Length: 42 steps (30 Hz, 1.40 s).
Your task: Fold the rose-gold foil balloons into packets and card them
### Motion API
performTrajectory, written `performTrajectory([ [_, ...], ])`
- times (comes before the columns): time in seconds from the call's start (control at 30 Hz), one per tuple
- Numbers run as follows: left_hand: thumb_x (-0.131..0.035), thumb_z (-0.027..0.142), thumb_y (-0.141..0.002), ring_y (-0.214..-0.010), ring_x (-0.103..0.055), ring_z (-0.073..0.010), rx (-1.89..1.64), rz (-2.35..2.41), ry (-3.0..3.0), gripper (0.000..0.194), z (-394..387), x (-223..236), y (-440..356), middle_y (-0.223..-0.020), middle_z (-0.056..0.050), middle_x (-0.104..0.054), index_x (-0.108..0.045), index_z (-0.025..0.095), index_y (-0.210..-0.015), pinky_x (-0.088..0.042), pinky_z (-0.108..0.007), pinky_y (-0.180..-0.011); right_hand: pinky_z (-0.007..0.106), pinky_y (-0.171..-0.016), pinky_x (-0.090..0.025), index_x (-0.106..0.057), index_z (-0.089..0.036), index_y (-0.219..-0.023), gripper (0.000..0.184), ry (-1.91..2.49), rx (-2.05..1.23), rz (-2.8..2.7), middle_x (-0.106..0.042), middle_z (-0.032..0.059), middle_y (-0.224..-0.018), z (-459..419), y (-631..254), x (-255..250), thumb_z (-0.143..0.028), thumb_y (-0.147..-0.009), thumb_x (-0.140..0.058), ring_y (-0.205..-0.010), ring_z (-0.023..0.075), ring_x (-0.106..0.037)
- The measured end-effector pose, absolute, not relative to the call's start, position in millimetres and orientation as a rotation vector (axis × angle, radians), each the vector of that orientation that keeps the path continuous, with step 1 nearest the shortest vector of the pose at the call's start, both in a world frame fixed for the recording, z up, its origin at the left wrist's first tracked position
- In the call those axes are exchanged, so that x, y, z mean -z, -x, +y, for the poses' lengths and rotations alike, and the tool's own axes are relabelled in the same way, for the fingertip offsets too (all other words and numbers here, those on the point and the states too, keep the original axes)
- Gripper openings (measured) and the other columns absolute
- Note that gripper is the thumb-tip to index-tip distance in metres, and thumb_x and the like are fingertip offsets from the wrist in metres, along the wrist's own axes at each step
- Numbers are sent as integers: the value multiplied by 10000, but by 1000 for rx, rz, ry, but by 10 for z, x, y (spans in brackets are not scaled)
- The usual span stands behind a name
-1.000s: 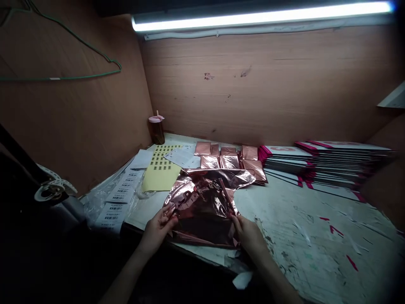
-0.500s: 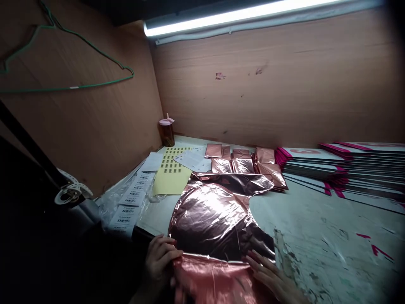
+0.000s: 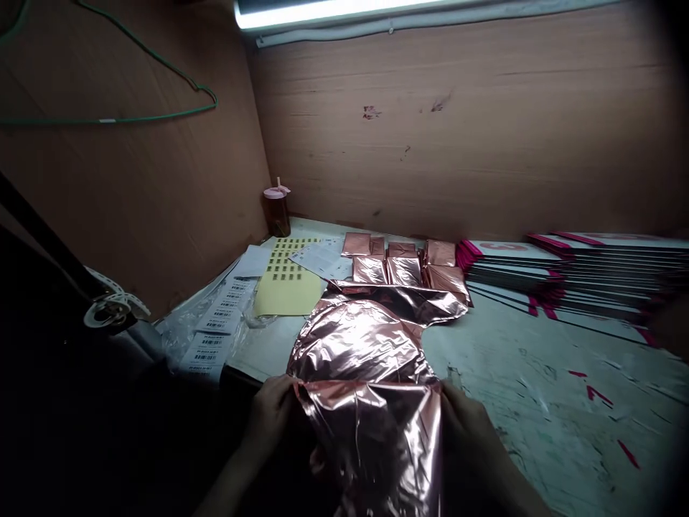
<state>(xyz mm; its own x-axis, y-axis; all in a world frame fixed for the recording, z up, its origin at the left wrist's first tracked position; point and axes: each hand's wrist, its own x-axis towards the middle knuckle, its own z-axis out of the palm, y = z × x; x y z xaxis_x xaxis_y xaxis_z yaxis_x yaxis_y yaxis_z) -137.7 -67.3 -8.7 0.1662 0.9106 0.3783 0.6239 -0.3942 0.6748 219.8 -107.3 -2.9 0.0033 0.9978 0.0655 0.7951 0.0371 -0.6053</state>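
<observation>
A large rose-gold foil balloon [image 3: 366,345] lies flat at the near edge of the worktable [image 3: 538,388]. Its near part is folded up towards me into a shiny flap [image 3: 377,438]. My left hand [image 3: 272,416] is closed on the flap's left edge. My right hand [image 3: 466,424] grips the flap's right edge, its fingers mostly hidden behind the foil. Behind the balloon lie several small folded rose-gold foil packs [image 3: 401,266].
A stack of white-and-pink cards [image 3: 565,276] fills the back right. A yellow sticker sheet [image 3: 285,283] and barcode labels [image 3: 215,330] lie at the left, with a lidded brown cup [image 3: 277,212] in the corner. Wooden walls enclose the bench. A tape roll [image 3: 110,312] sits at the far left.
The crumpled balloon was spread out flat, then its near end was lifted and folded up between both hands. Both hands shifted from its top towards its near edge.
</observation>
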Motion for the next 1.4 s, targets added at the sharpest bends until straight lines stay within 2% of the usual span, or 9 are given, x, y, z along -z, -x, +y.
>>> performTrajectory([
  [0.17,-433,322,-980,-783,-691,-225,-620,1974,-1919,259,-439,-75,1072,-832,-59,-731,-651,200,-910,-440,-273,-653,383,-723,-481,-615,-183,-1011,427,2575,-473,-1689,-718,129,-897,-679,-1874,-190,-355,-1018,-225,-875,297,-690],
  [0.4,-438,349,-994,-744,-701,-257,-223,2187,-1875,223,-278,-186,926,-776,-52,-724,-604,201,-1009,-403,-285,-582,397,-736,-489,-669,-179,-991,485,2720,-475,-1588,-719,165,-965,-596,-1809,-280,-378,-1019,-228,-918,307,-701],
  [0.6,-458,148,-959,-1254,-545,-270,-900,1890,-2513,356,-532,-104,693,-1326,-101,-615,-599,226,-1276,-428,-431,-1030,396,-720,-501,-678,-178,-964,509,2734,-453,-1551,-719,167,-935,-543,-1773,-277,-409,-1020,-227,-887,302,-708],
  [0.73,-496,451,-964,-1432,-328,-295,-615,1106,-2833,515,-671,-5,425,-1511,-27,-452,-445,293,-1451,-314,-504,-1151,417,-716,-510,-649,-162,-1011,496,2719,-391,-1561,-710,163,-894,-633,-1755,-244,-419,-1023,-225,-850,306,-704],
  [0.83,-448,667,-905,-1452,-247,-391,-361,1084,-2777,728,-676,51,367,-1607,-45,-259,-286,330,-1530,-232,-637,-1141,422,-757,-525,-600,-141,-1132,397,2348,-107,-1797,-692,164,-998,-875,-1873,-141,-430,-993,-367,-898,292,-680],
  [1.03,-401,685,-913,-1474,-123,-437,-200,1070,-2655,708,-668,-46,399,-1630,-8,-150,-225,392,-1532,-110,-751,-1108,481,-1006,-482,-579,-120,-1259,365,1332,498,-2378,-593,143,-1343,-1222,-2201,42,-69,-921,-448,-1283,303,-509],
  [1.2,-627,526,-863,-1467,-239,-354,-254,1098,-2563,772,-614,-154,811,-1585,-72,-288,-324,256,-1520,-243,-608,-1167,418,-1063,-493,-513,-86,-1346,455,1044,332,-2500,-566,148,-1385,-1277,-2350,-15,-3,-901,-476,-1380,271,-426],
  [1.3,-555,212,-905,-1398,-414,-245,-390,972,-2518,551,-586,-179,1233,-1494,-58,-461,-462,248,-1447,-348,-469,-1161,356,-1020,-529,-536,-151,-1309,420,1038,-17,-2390,-606,127,-1340,-1383,-2427,-49,-35,-911,-470,-1339,222,-486],
  [1.4,-517,129,-901,-1274,-562,-202,-547,761,-2376,439,-592,-215,1528,-1317,-57,-641,-610,244,-1314,-447,-384,-1091,369,-1036,-509,-595,-216,-1219,325,1081,-340,-2345,-613,95,-1341,-1484,-2464,-64,-105,-928,-500,-1365,227,-453],
])
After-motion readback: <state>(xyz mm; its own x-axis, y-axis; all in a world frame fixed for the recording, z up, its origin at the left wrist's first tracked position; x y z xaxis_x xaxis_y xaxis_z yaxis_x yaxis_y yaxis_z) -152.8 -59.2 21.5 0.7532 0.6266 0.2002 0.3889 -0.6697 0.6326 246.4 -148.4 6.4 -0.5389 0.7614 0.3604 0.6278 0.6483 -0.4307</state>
